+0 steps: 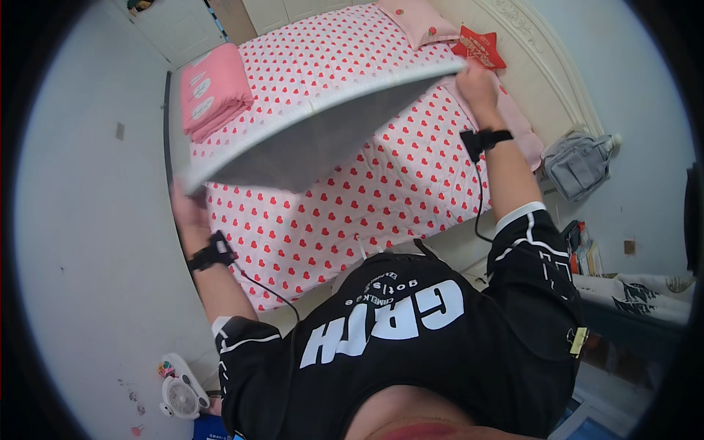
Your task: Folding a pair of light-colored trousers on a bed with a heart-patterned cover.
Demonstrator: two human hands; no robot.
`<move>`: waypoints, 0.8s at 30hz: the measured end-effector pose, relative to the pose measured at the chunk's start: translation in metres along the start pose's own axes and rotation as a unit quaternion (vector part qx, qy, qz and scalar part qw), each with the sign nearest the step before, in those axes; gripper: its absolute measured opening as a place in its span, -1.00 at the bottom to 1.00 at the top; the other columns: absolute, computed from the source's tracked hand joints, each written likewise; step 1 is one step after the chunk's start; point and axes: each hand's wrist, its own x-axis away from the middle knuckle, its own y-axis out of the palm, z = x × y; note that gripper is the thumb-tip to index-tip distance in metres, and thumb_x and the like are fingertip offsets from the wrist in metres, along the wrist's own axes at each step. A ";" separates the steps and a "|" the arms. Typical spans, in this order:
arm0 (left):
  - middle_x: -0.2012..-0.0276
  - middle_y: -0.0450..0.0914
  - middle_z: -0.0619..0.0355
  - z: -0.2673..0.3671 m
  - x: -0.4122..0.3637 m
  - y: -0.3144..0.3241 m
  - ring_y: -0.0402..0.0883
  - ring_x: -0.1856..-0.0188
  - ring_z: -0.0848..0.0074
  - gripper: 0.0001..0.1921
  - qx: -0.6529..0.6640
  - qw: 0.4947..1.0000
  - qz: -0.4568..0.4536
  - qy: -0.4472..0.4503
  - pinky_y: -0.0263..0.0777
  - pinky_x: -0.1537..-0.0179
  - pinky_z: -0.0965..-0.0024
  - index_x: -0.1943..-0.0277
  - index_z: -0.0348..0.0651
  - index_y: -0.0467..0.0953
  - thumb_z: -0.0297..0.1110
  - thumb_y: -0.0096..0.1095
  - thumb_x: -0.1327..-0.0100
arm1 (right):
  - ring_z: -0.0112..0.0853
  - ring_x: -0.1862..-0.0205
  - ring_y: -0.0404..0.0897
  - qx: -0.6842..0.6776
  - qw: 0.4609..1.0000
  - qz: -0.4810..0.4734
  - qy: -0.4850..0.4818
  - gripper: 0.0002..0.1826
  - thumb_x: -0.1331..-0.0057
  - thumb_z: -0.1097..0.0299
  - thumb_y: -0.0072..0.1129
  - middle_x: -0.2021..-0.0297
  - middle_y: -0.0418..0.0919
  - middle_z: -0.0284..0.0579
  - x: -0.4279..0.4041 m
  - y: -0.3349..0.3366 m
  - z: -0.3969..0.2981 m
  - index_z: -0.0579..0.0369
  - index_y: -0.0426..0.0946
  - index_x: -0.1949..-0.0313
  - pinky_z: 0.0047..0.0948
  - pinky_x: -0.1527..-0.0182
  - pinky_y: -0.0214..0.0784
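Note:
Between my two hands stretches a grey cloth (313, 146) with a paler band along its top edge. It hangs above a bed sheet (330, 214) printed with red hearts, its lower edge sagging in the middle. My left hand (190, 206), blurred, grips the cloth's left corner beside the wall. At the far side of the bed, my right hand (477, 91) holds the opposite corner, close to the pillows. The fingers of both hands are partly hidden or smeared by motion.
A folded pink quilt (214, 91) lies at the bed's left side. Near the carved headboard (542, 60) are a pink pillow (421, 22) and a red star cushion (479, 47). A grey bag (578, 162) hangs at right; a white fan (181, 397) stands lower left.

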 end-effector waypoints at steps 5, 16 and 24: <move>0.31 0.59 0.19 0.156 -0.001 0.053 0.49 0.38 0.53 -0.69 -0.035 0.994 -0.013 0.101 0.30 0.34 0.38 0.08 -0.16 0.49 -0.12 -0.10 -0.46 | -0.06 0.52 0.56 -0.067 0.995 0.047 -0.057 -0.77 -0.23 0.32 -0.04 0.59 0.53 0.10 -0.046 -0.150 -0.087 0.14 0.43 0.54 -0.09 0.46 0.37; -0.16 0.39 -0.25 0.200 0.170 0.086 0.46 -0.16 0.07 -0.51 -0.042 0.940 0.043 0.336 0.37 -0.19 -0.01 -0.27 -0.44 0.19 -0.19 -0.19 -0.48 | -0.12 0.56 0.56 -0.218 0.917 0.125 -0.308 -0.77 -0.29 0.20 0.07 0.62 0.50 0.02 -0.013 -0.237 -0.044 0.12 0.51 0.35 -0.28 0.48 0.37; -0.13 0.40 -0.18 0.186 0.224 0.141 0.42 -0.17 0.17 -0.56 0.045 0.933 0.068 0.350 0.35 -0.20 0.13 -0.18 -0.48 0.28 -0.20 -0.19 -0.51 | -0.09 0.57 0.53 -0.250 0.895 0.265 -0.258 -0.86 -0.29 0.31 0.05 0.60 0.50 0.01 -0.018 -0.220 0.018 0.07 0.53 0.36 -0.28 0.51 0.34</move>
